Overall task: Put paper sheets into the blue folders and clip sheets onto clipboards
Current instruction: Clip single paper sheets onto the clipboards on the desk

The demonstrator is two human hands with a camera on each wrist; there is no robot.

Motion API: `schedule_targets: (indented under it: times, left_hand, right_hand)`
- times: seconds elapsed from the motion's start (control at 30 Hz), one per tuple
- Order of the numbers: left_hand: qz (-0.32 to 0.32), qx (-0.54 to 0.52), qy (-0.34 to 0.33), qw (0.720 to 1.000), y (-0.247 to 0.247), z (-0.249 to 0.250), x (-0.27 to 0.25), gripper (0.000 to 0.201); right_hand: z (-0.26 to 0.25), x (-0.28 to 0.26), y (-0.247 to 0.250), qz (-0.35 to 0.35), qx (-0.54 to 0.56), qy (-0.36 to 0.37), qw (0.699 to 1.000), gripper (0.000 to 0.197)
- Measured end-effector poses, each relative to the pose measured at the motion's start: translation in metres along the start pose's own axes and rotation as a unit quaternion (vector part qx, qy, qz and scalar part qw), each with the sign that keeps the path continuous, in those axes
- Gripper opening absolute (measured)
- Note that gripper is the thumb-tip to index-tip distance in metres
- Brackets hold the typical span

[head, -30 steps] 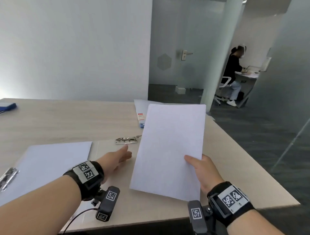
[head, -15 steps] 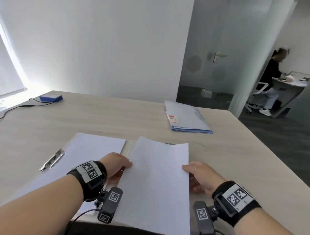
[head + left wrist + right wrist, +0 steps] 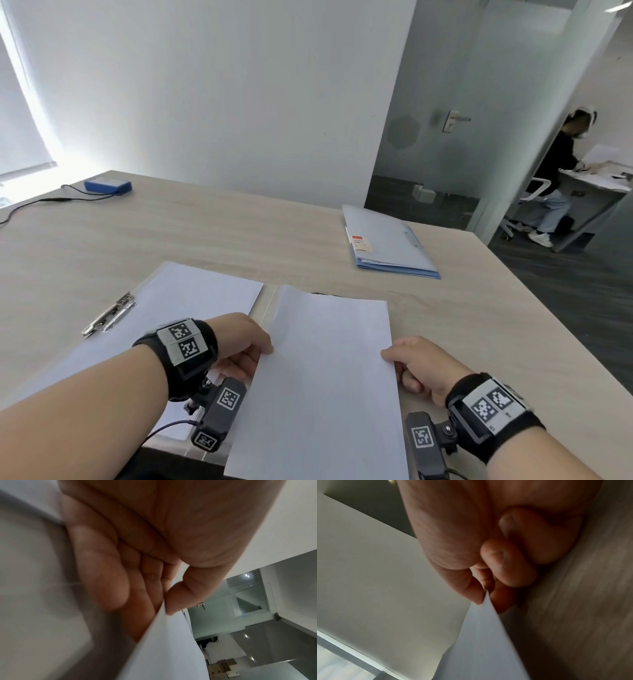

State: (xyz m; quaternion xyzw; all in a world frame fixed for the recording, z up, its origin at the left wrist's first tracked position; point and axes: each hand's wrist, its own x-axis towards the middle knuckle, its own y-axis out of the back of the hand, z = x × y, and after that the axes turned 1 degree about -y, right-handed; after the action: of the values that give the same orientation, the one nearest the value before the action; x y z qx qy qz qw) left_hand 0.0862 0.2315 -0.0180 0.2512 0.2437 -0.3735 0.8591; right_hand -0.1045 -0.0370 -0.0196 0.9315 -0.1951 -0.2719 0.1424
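I hold a white paper sheet (image 3: 329,377) low over the table's near edge. My left hand (image 3: 246,346) pinches its left edge between thumb and fingers (image 3: 178,597). My right hand (image 3: 414,363) pinches the right edge (image 3: 481,596). Left of it lies a clipboard (image 3: 144,329) with a sheet under its metal clip (image 3: 109,313). A second clipboard's edge (image 3: 269,305) shows just beyond the held sheet, mostly hidden by it. A stack of blue folders (image 3: 387,240) lies closed at the table's far right.
A blue box (image 3: 108,185) with a black cable (image 3: 37,202) sits at the far left corner of the wooden table (image 3: 222,236). Beyond a glass partition, a person (image 3: 555,178) sits at another desk. The table's right edge drops to dark carpet.
The sheet has come down from upright in front of me to low and nearly flat near the table edge. My left hand has taken its left edge. My head has turned left.
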Motion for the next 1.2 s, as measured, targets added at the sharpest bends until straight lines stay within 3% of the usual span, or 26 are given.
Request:
schedule_targets:
  times: [0.33, 0.6, 0.83, 0.97, 1.07, 1.2]
  left_hand:
    - [-0.015, 0.050, 0.014, 0.999, 0.002, -0.001, 0.001, 0.040]
    - [-0.013, 0.071, 0.021, 0.997, 0.001, -0.001, 0.004, 0.046]
    - [-0.001, 0.068, 0.010, 0.998, 0.000, -0.002, 0.004, 0.037]
    - [0.000, 0.063, 0.013, 0.998, 0.001, -0.002, 0.004, 0.030]
    - [-0.003, 0.048, 0.008, 0.999, 0.001, -0.002, 0.003, 0.031]
    - [-0.003, 0.025, -0.019, 1.000, 0.001, -0.002, 0.000, 0.011]
  right_hand:
    - [0.000, 0.003, 0.002, -0.020, -0.013, -0.025, 0.999, 0.025]
    - [-0.006, -0.001, 0.002, -0.043, -0.015, -0.053, 0.998, 0.029]
    - [-0.001, 0.006, 0.002, 0.011, 0.004, -0.055, 0.998, 0.039]
    - [0.005, 0.010, 0.005, 0.029, 0.034, -0.037, 0.998, 0.022]
    - [0.003, 0.008, 0.004, 0.033, 0.019, -0.029, 0.999, 0.021]
    - [-0.003, 0.009, 0.002, 0.036, -0.038, -0.038, 0.998, 0.021]
